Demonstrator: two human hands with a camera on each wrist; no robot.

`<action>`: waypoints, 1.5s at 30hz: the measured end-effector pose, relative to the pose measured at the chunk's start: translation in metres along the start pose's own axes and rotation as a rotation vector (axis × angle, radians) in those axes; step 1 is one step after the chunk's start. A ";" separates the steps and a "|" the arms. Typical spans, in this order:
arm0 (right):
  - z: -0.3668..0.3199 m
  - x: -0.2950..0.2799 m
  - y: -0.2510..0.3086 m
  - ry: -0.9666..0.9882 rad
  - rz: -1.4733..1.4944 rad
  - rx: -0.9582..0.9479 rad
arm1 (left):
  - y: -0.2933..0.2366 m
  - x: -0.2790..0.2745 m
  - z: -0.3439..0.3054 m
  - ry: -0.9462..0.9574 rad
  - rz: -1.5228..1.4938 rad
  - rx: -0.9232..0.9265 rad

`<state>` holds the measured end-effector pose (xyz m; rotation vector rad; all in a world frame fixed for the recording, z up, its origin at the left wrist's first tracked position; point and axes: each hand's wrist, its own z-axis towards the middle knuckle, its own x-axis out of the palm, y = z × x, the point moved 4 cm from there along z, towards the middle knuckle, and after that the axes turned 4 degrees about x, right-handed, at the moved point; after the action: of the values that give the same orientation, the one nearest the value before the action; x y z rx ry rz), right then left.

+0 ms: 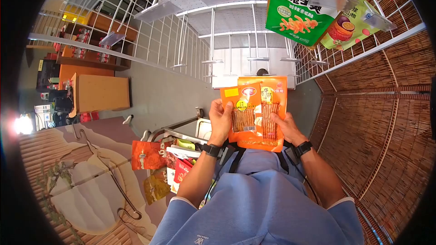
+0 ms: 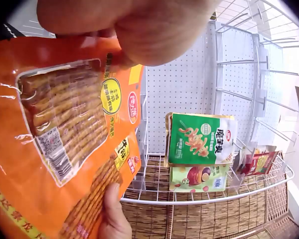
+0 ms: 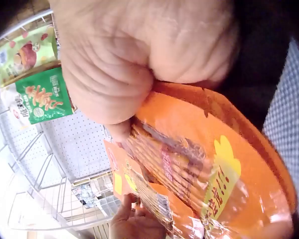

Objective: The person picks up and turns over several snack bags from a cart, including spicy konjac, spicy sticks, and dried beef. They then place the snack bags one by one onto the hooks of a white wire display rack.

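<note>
Two orange snack bags are held up in front of the chest, below the hanging rack. My left hand point(image 1: 220, 120) grips the left edge of the smaller bag point(image 1: 244, 120), which has a yellow label and a clear window onto brown sticks. Behind it and to the right is the larger bag point(image 1: 271, 120), partly covered by the smaller one. My right hand point(image 1: 289, 129) holds this larger bag by its right side, thumb on the front. From the left wrist, the smaller bag point(image 2: 65, 114) shows a barcode in its window. In the right wrist view the larger bag point(image 3: 189, 154) looks thick at its edge.
A green-and-white bag point(image 1: 297, 13) and a light green bag point(image 1: 349, 22) hang at the upper right of the wire rack. Bare hooks jut out overhead. Several packets, one red point(image 1: 149, 155), fill a cart at the lower left. A reed screen point(image 1: 381, 127) lines the right side.
</note>
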<state>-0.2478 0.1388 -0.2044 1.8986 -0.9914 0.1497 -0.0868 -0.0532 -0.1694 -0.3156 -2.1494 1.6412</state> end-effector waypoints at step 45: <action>-0.003 -0.001 0.003 -0.029 -0.023 0.001 | -0.200 0.248 0.068 0.396 -0.101 0.397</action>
<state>-0.2494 0.1409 -0.2010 1.9173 -0.9888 0.1099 -0.3240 -0.0637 0.0535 -0.3653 -1.4924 1.7303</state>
